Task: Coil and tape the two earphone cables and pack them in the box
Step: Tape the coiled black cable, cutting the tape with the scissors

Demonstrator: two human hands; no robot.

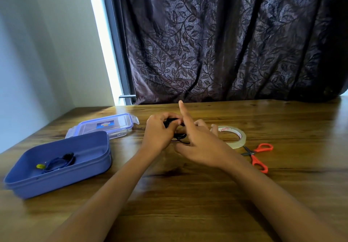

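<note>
Two hands meet near the table's (188, 194) far edge. The left hand (158, 132) curls round one black earphone cable (178, 136); the right hand (203, 143) beside it is spread, index finger raised. One blue cable (58, 163) lies coiled in one box (90, 168) left of the left hand, one lid (120, 121) behind it. One tape roll (239, 138) and one scissors (258, 159) lie right of the right hand. Bare wood lies nearer.

Wooden worktop (188, 194) with glossy grain, dark leaf-patterned curtain (226, 44) hanging behind it — bright window strip (104, 34) beside pale wall (47, 44)
</note>
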